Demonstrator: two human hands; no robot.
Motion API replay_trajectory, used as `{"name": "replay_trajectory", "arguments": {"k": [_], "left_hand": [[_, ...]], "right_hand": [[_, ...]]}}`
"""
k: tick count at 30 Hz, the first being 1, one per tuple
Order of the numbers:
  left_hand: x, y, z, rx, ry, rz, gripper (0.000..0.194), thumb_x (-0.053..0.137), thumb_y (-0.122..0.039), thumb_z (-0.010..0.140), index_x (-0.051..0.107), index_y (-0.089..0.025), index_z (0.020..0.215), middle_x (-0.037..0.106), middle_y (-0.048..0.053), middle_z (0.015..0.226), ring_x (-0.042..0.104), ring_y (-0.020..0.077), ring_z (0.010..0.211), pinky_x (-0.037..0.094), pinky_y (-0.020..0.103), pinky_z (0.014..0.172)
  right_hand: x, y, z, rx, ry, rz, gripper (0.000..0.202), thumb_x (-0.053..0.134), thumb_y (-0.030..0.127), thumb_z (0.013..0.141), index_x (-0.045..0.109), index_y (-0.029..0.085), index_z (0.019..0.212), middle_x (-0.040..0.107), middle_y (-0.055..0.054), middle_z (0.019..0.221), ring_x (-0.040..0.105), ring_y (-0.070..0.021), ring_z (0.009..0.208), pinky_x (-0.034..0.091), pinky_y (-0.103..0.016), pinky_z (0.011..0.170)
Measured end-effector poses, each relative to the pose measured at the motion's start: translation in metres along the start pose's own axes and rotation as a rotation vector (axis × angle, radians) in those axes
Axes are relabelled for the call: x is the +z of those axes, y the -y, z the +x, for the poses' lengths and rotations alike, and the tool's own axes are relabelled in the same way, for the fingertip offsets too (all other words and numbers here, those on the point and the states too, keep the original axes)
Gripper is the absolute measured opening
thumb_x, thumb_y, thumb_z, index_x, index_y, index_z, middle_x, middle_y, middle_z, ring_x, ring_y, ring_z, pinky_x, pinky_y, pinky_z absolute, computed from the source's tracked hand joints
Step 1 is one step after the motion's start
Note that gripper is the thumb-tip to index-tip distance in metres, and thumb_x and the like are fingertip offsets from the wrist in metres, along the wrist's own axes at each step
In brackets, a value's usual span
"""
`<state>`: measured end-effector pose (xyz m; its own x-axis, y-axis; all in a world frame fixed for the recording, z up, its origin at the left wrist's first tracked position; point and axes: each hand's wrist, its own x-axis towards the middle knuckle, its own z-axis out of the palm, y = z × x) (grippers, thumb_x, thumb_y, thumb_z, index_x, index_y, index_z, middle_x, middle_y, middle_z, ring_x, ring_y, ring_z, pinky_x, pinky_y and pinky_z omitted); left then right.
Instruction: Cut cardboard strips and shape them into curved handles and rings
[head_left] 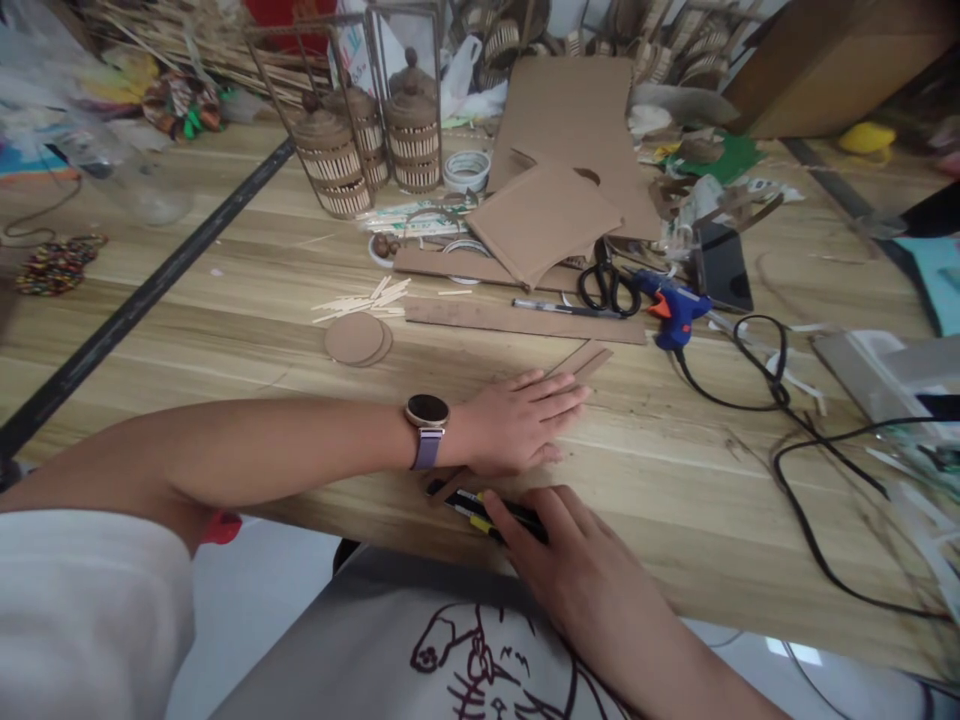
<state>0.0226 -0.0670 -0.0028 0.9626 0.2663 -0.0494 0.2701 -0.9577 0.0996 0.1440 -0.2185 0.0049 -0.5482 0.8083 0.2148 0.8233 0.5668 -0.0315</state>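
My left hand (pixel 517 425), with a watch on the wrist, lies flat on narrow cardboard strips (pixel 592 365). Their far ends stick out beyond its fingertips, and the middle is hidden under the palm. Close to the table's front edge, my right hand (pixel 577 550) has its thumb and fingers closed on a black and yellow utility knife (pixel 466 502), which lies low over the wood. A brown strip end shows beside the knife's tip. Beyond my left hand are a long cardboard strip (pixel 517 322), cardboard discs (pixel 355 339) and small wooden sticks (pixel 367 300).
A blue glue gun (pixel 679 308) with a looping black cord lies at the right, beside black scissors (pixel 607 285) and a phone (pixel 722 265). Cardboard sheets (pixel 544 220), tape rolls (pixel 466 171) and lantern-like stick models (pixel 330 160) stand or lie farther back.
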Motion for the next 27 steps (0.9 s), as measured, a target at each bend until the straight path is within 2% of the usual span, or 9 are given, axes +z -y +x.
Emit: {"name": "replay_trajectory", "arguments": {"k": [6,11,14,16,18,20,22,24,27], "left_hand": [[0.003,0.0,0.0,0.005,-0.004,-0.006,0.057,0.031,-0.041,0.104,0.032,-0.01,0.152,0.018,0.01,0.164,0.012,0.025,0.152,0.008,0.04,0.123],[0.002,0.002,-0.003,0.002,-0.035,-0.077,0.06,0.038,-0.042,0.103,0.026,-0.014,0.154,0.016,0.014,0.164,0.012,0.0253,0.152,0.01,0.045,0.122],[-0.005,0.001,-0.011,-0.039,-0.107,-0.141,0.065,0.046,-0.045,0.099,0.031,-0.008,0.15,0.024,0.021,0.16,0.02,0.0293,0.149,0.019,0.047,0.12],[-0.011,-0.001,-0.018,-0.114,-0.178,-0.183,0.053,0.049,-0.043,0.099,0.046,-0.008,0.138,0.045,0.02,0.146,0.04,0.0288,0.136,0.033,0.043,0.112],[-0.018,-0.004,-0.025,-0.208,-0.163,-0.183,0.034,0.054,-0.04,0.097,0.059,-0.012,0.114,0.061,0.016,0.12,0.054,0.0283,0.114,0.044,0.043,0.099],[-0.023,-0.009,-0.03,-0.255,-0.098,-0.182,0.023,0.059,-0.035,0.094,0.06,-0.014,0.102,0.066,0.011,0.105,0.059,0.0267,0.099,0.047,0.042,0.09],[-0.027,-0.014,-0.033,-0.313,-0.051,-0.214,0.012,0.059,-0.025,0.093,0.059,-0.016,0.1,0.068,0.008,0.1,0.062,0.0243,0.094,0.048,0.039,0.085],[-0.029,-0.016,-0.035,-0.363,-0.053,-0.247,0.01,0.057,-0.017,0.092,0.059,-0.017,0.101,0.069,0.005,0.097,0.064,0.0224,0.09,0.049,0.036,0.08],[-0.032,-0.012,-0.04,-0.4,-0.122,-0.21,0.015,0.054,-0.013,0.091,0.061,-0.018,0.103,0.071,0.004,0.093,0.065,0.0222,0.086,0.05,0.035,0.076]], "right_hand": [[-0.003,0.002,0.001,-0.047,-0.019,0.037,0.046,0.046,0.005,0.082,0.061,0.019,0.123,0.061,-0.006,0.081,0.063,-0.0223,0.071,0.052,-0.031,0.058],[-0.003,-0.006,-0.013,-0.053,-0.03,0.098,0.041,0.047,0.009,0.089,0.062,0.023,0.125,0.062,-0.006,0.086,0.063,-0.0208,0.077,0.054,-0.032,0.066],[-0.01,-0.026,-0.033,0.009,-0.11,0.182,0.039,0.04,0.018,0.097,0.061,0.025,0.129,0.061,-0.008,0.094,0.063,-0.0198,0.087,0.055,-0.03,0.072],[-0.018,-0.046,-0.048,0.056,-0.125,0.195,0.038,0.041,0.026,0.099,0.058,0.025,0.134,0.06,-0.01,0.1,0.062,-0.0195,0.091,0.055,-0.028,0.073],[-0.026,-0.069,-0.06,0.148,-0.109,0.148,0.043,0.047,0.029,0.098,0.053,0.026,0.141,0.059,-0.011,0.101,0.062,-0.02,0.092,0.056,-0.028,0.073],[-0.03,-0.091,-0.065,0.236,-0.146,0.08,0.045,0.052,0.034,0.096,0.053,0.026,0.14,0.06,-0.011,0.101,0.062,-0.0208,0.087,0.056,-0.032,0.071],[-0.028,-0.108,-0.065,0.314,-0.171,0.033,0.043,0.053,0.036,0.096,0.057,0.023,0.137,0.061,-0.011,0.1,0.063,-0.022,0.087,0.056,-0.035,0.072],[-0.022,-0.119,-0.06,0.398,-0.16,0.01,0.042,0.052,0.037,0.096,0.059,0.02,0.134,0.062,-0.012,0.101,0.063,-0.0232,0.091,0.056,-0.037,0.077],[-0.01,-0.129,-0.053,0.475,-0.16,0.005,0.043,0.049,0.038,0.097,0.059,0.02,0.134,0.063,-0.012,0.103,0.063,-0.024,0.094,0.055,-0.039,0.081]]}}
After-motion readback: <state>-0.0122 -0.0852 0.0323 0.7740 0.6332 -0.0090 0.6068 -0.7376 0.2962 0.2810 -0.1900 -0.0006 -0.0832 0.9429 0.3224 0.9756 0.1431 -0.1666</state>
